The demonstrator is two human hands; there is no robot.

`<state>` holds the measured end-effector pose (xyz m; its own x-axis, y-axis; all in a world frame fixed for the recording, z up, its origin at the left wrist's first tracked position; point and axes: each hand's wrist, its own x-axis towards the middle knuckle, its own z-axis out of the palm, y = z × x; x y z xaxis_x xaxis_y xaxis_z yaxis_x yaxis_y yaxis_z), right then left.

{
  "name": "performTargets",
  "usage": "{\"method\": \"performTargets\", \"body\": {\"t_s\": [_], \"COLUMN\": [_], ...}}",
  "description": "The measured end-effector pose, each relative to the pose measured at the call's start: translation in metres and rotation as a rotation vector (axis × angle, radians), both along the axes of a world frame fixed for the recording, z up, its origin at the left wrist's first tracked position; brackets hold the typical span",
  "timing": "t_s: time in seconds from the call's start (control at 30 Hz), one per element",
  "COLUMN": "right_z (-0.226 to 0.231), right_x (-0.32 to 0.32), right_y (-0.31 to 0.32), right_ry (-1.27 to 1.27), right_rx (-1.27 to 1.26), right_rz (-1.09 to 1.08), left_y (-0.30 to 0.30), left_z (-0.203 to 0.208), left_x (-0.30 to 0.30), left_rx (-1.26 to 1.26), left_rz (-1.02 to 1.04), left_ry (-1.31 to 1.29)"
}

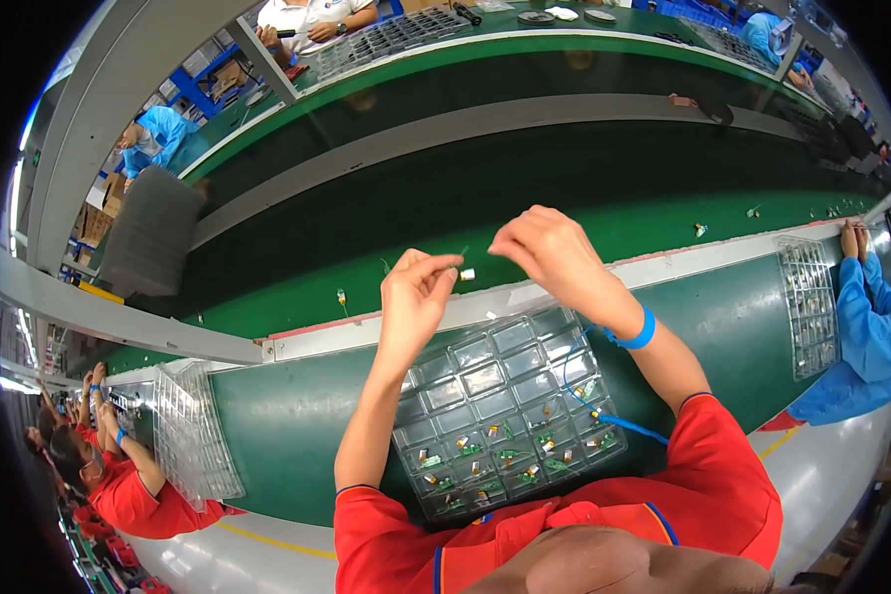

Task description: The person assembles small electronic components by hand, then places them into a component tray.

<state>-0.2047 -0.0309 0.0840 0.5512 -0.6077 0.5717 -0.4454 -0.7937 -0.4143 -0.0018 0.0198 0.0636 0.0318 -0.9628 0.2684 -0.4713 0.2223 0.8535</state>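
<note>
My left hand is raised above the bench and pinches a tiny part with a white tip between thumb and fingertips. My right hand hovers just right of it with fingers bent inward, close to the same part; whether it holds anything is unclear. A blue wrist strap with a coiled cord circles my right wrist. Below both hands lies a clear plastic compartment tray; its nearer cells hold several small green and gold components, its farther cells look bare.
A green conveyor belt runs behind the bench with small parts on it. Another clear tray lies at the left beside a person in red. A person in blue works by a tray at the right.
</note>
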Motion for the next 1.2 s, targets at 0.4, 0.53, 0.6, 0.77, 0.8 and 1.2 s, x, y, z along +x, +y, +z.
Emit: {"method": "performTargets", "body": {"t_s": [0.4, 0.53, 0.6, 0.77, 0.8, 1.2], "right_z": [-0.007, -0.005, -0.005, 0.002, 0.003, 0.012], "right_x": [0.025, 0.024, 0.022, 0.019, 0.018, 0.015], "right_y": [0.022, 0.022, 0.021, 0.024, 0.025, 0.038], "right_ry": [-0.325, -0.384, -0.361, -0.301, -0.290, -0.254], "right_rx": [0.092, 0.075, 0.018, -0.125, -0.182, -0.028], "right_rz": [-0.010, -0.051, -0.048, 0.003, -0.013, -0.039], "left_y": [0.006, 0.012, 0.014, 0.014, 0.015, 0.021], "left_z": [0.008, 0.015, 0.020, 0.022, 0.022, 0.018], "left_x": [-0.008, -0.016, -0.019, -0.012, -0.011, -0.021], "left_rx": [0.325, 0.278, 0.180, 0.116, 0.138, -0.035], "left_rz": [-0.069, -0.081, -0.100, -0.036, -0.014, 0.005], "left_ry": [0.867, 0.838, 0.797, 0.594, 0.556, 0.499]}}
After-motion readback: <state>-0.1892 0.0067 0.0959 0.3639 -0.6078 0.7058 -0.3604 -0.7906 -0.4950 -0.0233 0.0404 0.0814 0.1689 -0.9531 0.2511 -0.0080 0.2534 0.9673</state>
